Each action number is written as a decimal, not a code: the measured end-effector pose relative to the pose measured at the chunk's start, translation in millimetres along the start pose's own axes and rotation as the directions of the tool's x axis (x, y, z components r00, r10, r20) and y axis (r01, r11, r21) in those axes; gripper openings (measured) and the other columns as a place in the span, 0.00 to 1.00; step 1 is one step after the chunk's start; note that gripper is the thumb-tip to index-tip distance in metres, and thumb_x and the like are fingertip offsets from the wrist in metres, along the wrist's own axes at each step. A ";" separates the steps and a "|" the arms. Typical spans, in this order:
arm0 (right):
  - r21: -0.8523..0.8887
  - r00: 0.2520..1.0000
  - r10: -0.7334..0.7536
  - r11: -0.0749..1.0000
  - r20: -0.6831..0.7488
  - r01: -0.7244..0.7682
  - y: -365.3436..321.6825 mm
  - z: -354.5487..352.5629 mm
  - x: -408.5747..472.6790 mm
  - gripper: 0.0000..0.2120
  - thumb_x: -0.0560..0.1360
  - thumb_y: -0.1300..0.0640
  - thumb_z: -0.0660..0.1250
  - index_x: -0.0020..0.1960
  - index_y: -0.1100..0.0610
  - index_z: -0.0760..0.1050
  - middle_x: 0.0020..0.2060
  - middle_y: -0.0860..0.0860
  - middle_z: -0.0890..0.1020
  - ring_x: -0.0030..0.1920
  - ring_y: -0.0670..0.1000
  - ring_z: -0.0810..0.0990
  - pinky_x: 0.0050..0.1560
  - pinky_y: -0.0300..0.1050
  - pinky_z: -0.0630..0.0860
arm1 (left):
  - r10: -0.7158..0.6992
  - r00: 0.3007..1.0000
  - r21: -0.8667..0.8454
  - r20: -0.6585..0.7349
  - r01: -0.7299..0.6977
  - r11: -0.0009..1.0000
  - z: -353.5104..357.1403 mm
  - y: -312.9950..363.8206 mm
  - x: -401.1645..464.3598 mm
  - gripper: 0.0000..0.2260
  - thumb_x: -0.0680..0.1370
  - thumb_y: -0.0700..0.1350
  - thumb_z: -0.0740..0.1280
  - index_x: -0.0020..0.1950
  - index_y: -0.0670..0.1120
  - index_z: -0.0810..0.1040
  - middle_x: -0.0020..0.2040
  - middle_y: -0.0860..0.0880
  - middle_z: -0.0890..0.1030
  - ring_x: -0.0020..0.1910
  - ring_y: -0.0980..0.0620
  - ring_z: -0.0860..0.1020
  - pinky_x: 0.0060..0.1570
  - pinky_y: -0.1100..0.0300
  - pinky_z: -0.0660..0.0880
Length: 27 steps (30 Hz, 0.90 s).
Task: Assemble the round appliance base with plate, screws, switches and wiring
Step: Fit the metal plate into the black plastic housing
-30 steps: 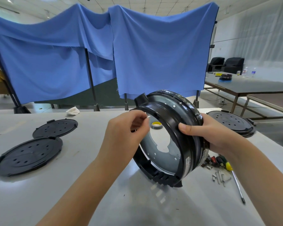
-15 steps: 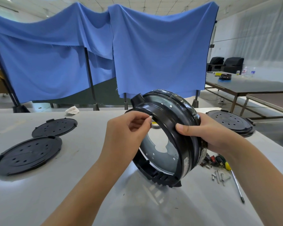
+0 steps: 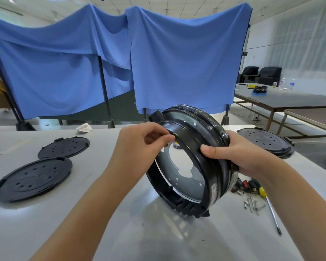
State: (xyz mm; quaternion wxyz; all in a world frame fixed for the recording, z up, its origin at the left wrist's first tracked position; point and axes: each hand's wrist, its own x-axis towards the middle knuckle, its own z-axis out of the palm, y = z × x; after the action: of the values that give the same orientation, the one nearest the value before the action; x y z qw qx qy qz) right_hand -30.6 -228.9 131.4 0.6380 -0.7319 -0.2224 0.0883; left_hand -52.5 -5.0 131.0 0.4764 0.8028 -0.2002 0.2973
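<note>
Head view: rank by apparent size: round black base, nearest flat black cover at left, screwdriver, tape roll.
1. Round black base, nearer the camera.
2. Nearest flat black cover.
3. Screwdriver.
4. Tape roll, partly hidden behind the base.

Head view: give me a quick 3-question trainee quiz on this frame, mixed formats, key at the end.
1. True or false: the round base lies flat on the table.
2. Which hand grips the base's outer rim with the thumb on top? A) left hand B) right hand C) neither
3. Fill in: the screwdriver with the yellow handle lies to the ____ of the base.

Key
1. False: it stands tilted on its edge, open side toward the camera, metal plate visible inside.
2. B: the right hand holds the rim; the left hand has its fingers at the upper inner edge.
3. right, beside loose screws.
</note>
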 end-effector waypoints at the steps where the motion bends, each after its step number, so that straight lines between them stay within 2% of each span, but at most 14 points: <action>1: -0.004 1.000 0.004 1.000 -0.001 -0.004 0.3 -0.5 -0.3 0.11 0.60 0.52 0.78 0.42 0.45 0.84 0.45 0.52 0.86 0.46 0.53 0.85 0.44 0.42 0.81 | -0.060 0.998 -0.063 0.007 0.061 0.996 -0.6 -0.7 1.7 0.04 0.70 0.43 0.77 0.39 0.51 0.84 0.34 0.54 0.84 0.35 0.55 0.84 0.41 0.63 0.81; 3: -0.012 1.000 0.012 1.000 -0.006 -0.012 0.8 -1.4 -0.6 0.11 0.61 0.52 0.76 0.43 0.46 0.83 0.45 0.52 0.86 0.47 0.53 0.85 0.45 0.44 0.81 | -0.223 0.973 -0.233 0.056 0.230 0.945 -0.8 -2.6 4.2 0.06 0.66 0.46 0.79 0.37 0.47 0.84 0.33 0.49 0.85 0.34 0.51 0.84 0.36 0.63 0.81; 5: -0.027 1.000 0.019 0.999 -0.003 -0.019 0.8 -1.6 -1.0 0.10 0.62 0.52 0.75 0.44 0.46 0.83 0.46 0.52 0.86 0.48 0.54 0.85 0.47 0.46 0.82 | -0.407 0.896 -0.391 0.176 0.443 0.807 1.2 -4.5 3.9 0.11 0.59 0.51 0.79 0.34 0.46 0.84 0.33 0.46 0.85 0.32 0.50 0.84 0.33 0.64 0.80; 7: -0.050 1.000 0.024 0.998 -0.005 -0.024 0.7 -1.2 -1.2 0.11 0.62 0.51 0.75 0.45 0.46 0.83 0.46 0.52 0.86 0.48 0.54 0.85 0.49 0.48 0.81 | -0.502 0.812 -0.465 0.299 0.583 0.666 5.8 -6.0 1.0 0.14 0.55 0.55 0.78 0.32 0.47 0.84 0.33 0.47 0.84 0.32 0.52 0.84 0.32 0.64 0.78; 11: -0.077 1.000 -0.004 0.997 -0.017 0.003 -0.9 0.2 -3.3 0.11 0.63 0.51 0.75 0.45 0.44 0.82 0.45 0.51 0.86 0.47 0.52 0.85 0.46 0.44 0.82 | -0.517 0.786 -0.598 0.339 0.604 0.526 13.4 -9.0 -5.5 0.12 0.57 0.52 0.78 0.35 0.47 0.86 0.37 0.47 0.85 0.38 0.50 0.85 0.35 0.63 0.80; 14: -0.123 0.999 -0.040 0.992 -0.022 0.037 -4.0 2.7 -5.8 0.12 0.63 0.50 0.76 0.46 0.45 0.82 0.45 0.49 0.86 0.47 0.50 0.85 0.44 0.41 0.81 | -0.552 0.722 -0.693 0.418 0.646 0.321 16.4 -8.8 -8.1 0.09 0.61 0.44 0.76 0.40 0.44 0.86 0.45 0.44 0.86 0.43 0.50 0.86 0.36 0.63 0.80; 16: -0.164 0.998 -0.064 0.985 -0.022 0.059 -6.7 4.5 -6.9 0.15 0.64 0.49 0.77 0.50 0.49 0.81 0.47 0.49 0.86 0.48 0.49 0.85 0.49 0.43 0.81 | -0.547 0.668 -0.717 0.504 0.677 0.165 19.2 -7.2 -10.6 0.07 0.64 0.42 0.74 0.40 0.44 0.87 0.43 0.46 0.86 0.40 0.53 0.85 0.35 0.64 0.80; 18: -0.210 0.996 -0.092 0.974 -0.021 0.085 -9.9 7.7 -7.8 0.17 0.64 0.49 0.75 0.52 0.51 0.80 0.46 0.48 0.86 0.48 0.48 0.84 0.49 0.42 0.81 | -0.535 0.646 -0.745 0.545 0.666 0.045 22.2 -5.6 -13.0 0.06 0.63 0.42 0.73 0.39 0.44 0.87 0.41 0.47 0.86 0.37 0.55 0.85 0.34 0.65 0.80; 20: -0.253 0.993 -0.112 0.963 -0.041 0.098 -11.7 10.3 -8.6 0.16 0.65 0.49 0.74 0.51 0.50 0.80 0.44 0.46 0.86 0.47 0.45 0.84 0.48 0.39 0.81 | -0.540 0.655 -0.767 0.530 0.641 0.025 24.0 -4.4 -13.6 0.06 0.64 0.42 0.73 0.39 0.44 0.87 0.40 0.47 0.86 0.37 0.55 0.84 0.34 0.66 0.80; 23: -0.309 0.987 -0.144 0.944 -0.073 0.115 -13.0 12.9 -10.0 0.10 0.69 0.53 0.74 0.49 0.49 0.79 0.42 0.42 0.85 0.44 0.42 0.84 0.45 0.33 0.79 | -0.571 0.658 -0.761 0.491 0.643 0.085 21.9 -3.4 -11.6 0.05 0.65 0.41 0.73 0.38 0.44 0.87 0.41 0.47 0.86 0.38 0.55 0.85 0.34 0.66 0.79; 25: -0.361 0.983 -0.172 0.923 -0.070 0.136 -15.1 14.9 -11.2 0.11 0.70 0.53 0.74 0.51 0.48 0.78 0.43 0.41 0.85 0.45 0.40 0.83 0.45 0.33 0.79 | -0.580 0.651 -0.742 0.489 0.660 0.115 17.9 -3.9 -9.5 0.05 0.64 0.41 0.73 0.37 0.44 0.87 0.42 0.47 0.86 0.39 0.54 0.85 0.34 0.65 0.79; 27: -0.399 0.977 -0.204 0.903 -0.068 0.161 -18.7 17.5 -12.5 0.13 0.68 0.49 0.73 0.51 0.46 0.78 0.43 0.39 0.85 0.45 0.40 0.83 0.45 0.33 0.79 | -0.570 0.637 -0.733 0.519 0.675 0.087 14.2 -4.2 -7.7 0.06 0.63 0.40 0.73 0.38 0.43 0.87 0.42 0.46 0.86 0.39 0.53 0.85 0.34 0.65 0.80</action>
State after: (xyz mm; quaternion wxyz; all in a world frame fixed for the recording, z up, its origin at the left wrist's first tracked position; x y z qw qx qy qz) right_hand -52.9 -217.0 144.6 0.4954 -0.8241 -0.2683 -0.0576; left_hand -51.6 -15.3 117.8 0.8893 0.4389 0.0123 -0.1281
